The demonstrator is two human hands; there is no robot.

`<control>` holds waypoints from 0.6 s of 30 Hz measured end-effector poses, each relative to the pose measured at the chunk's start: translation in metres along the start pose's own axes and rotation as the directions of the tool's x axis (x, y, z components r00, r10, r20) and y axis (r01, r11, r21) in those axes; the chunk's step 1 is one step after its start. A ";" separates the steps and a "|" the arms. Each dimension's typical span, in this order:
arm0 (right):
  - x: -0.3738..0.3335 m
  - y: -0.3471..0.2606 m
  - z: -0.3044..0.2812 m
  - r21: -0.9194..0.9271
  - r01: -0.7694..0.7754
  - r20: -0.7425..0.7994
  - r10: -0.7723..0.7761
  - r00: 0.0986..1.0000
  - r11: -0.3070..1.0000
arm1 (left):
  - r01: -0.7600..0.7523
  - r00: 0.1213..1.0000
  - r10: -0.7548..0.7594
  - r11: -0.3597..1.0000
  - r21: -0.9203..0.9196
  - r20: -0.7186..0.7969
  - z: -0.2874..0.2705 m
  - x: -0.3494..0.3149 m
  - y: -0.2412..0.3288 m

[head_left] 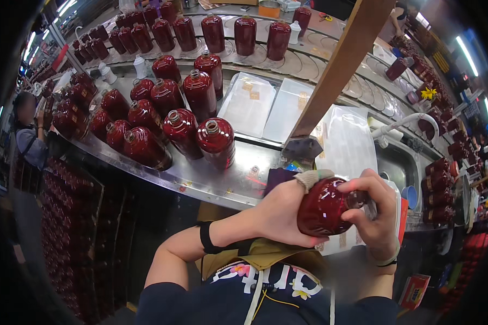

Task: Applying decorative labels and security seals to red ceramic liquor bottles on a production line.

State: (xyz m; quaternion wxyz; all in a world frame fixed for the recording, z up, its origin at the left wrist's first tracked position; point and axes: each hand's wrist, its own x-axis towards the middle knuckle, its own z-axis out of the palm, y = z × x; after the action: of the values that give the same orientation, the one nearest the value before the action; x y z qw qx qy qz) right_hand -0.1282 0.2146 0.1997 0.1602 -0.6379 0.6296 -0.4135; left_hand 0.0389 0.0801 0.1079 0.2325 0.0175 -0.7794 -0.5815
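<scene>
Close to my body I hold a glossy dark red glass bottle (322,208), tilted with its neck toward the right. My left hand (279,211) is wrapped round its body, and a beige cloth (313,177) shows at that hand's far side. The thumb and fingers of my right hand (378,208) curl round the bottle's clear neck. A dark purple cloth (279,177) lies just beyond my left hand. On the steel counter to the left stand several similar open-necked bottles, the nearest one (217,142) beside its neighbour (180,132).
A wooden post (339,70) rises from the counter. Beyond it runs a conveyor (303,67) carrying red bottles. White sheets (246,105) lie on the counter. At right are a sink (401,157) with a curved faucet (409,118) and a blue cup (410,196). Another person (31,135) stands far left.
</scene>
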 end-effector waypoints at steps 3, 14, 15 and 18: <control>-0.008 0.001 -0.014 -0.059 -0.083 -0.089 0.078 0.993 0.995 | -0.130 0.991 0.130 0.982 0.137 0.005 0.009 0.012 0.008; 0.121 0.177 -0.122 -0.502 -0.190 -0.502 -0.105 0.858 0.844 | -0.423 0.905 0.405 0.832 0.360 0.128 0.057 0.056 0.095; 0.142 0.198 -0.126 -0.496 -0.164 -0.496 -0.123 0.859 0.853 | -0.484 0.873 0.482 0.837 0.255 0.074 0.048 0.064 0.108; 0.201 0.271 -0.142 -0.659 -0.217 -0.486 -0.187 0.854 0.720 | -0.364 0.915 0.397 0.890 0.275 -0.075 0.032 0.067 0.113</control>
State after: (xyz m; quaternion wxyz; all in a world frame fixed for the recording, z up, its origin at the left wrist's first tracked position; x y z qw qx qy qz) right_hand -0.4408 0.0296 0.1547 -0.2629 -0.5086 0.7620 -0.3026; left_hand -0.0050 0.1252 0.2273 0.3875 -0.0685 -0.8193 -0.4169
